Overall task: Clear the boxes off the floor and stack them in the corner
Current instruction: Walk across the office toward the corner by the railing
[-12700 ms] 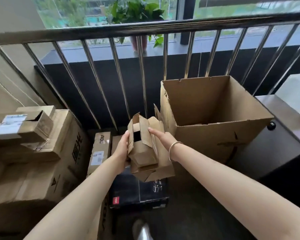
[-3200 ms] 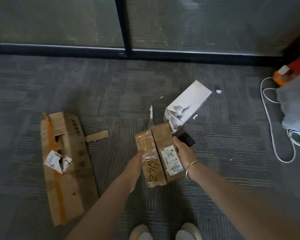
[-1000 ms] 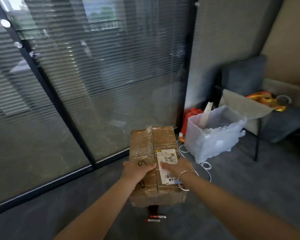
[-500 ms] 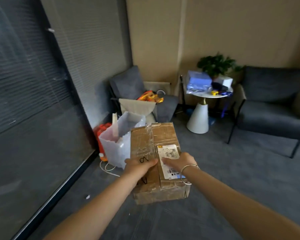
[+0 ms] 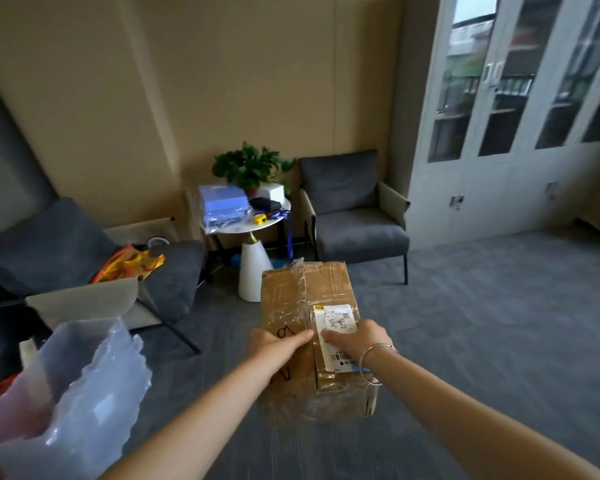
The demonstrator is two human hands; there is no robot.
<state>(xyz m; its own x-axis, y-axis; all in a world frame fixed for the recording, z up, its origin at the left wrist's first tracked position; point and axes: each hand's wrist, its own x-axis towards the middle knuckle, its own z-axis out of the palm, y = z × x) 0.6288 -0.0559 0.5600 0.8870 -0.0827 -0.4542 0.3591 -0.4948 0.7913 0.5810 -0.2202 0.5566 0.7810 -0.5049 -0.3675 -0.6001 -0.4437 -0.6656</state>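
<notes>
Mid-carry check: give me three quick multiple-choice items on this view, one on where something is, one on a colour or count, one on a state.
1. Where is the potted plant?
A. on the round side table
B. on the floor by the cabinet
C. on the right armchair

2. How many hands are on the cardboard box?
A. none
B. one
C. two

3. What state is the box in?
A. open, flaps up
C. flattened
B. taped shut, carried off the floor

Answers:
1 A: the plant stands on the side table between the two armchairs.
2 C: the left hand and the right hand both hold its top.
3 B: clear tape covers the closed seam, and carpet shows beneath the box.
</notes>
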